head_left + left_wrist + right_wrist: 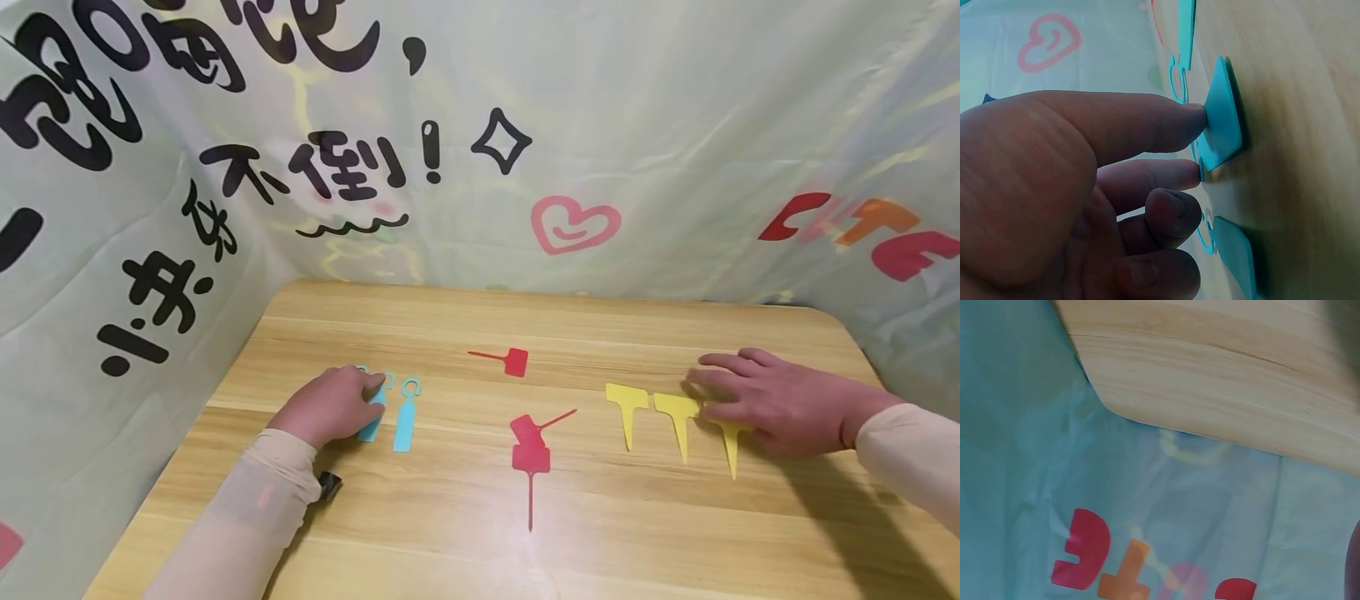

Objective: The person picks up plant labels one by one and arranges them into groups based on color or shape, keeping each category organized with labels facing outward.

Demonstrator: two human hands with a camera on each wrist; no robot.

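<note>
My left hand (330, 406) is at the left of the table, its thumb and forefinger pinching a light-blue hook-topped tag (1222, 125). In the left wrist view the other fingers curl loosely. To its right in the head view lies another blue tag (404, 423); a third blue tag (1235, 259) is mostly hidden by the hand in the head view. My right hand (783, 402) lies with fingers spread over the head of a yellow T-shaped plant label (732, 450). Two more, a yellow label (678, 417) and the leftmost yellow label (627, 404), line up beside it.
Mid-table, a red plant label (516, 362) lies farther back. Nearer, a red label (527, 429) and another red label (531, 458) overlap at their heads. Printed cloth (675, 125) hangs behind the wooden table (435, 533) and along its sides.
</note>
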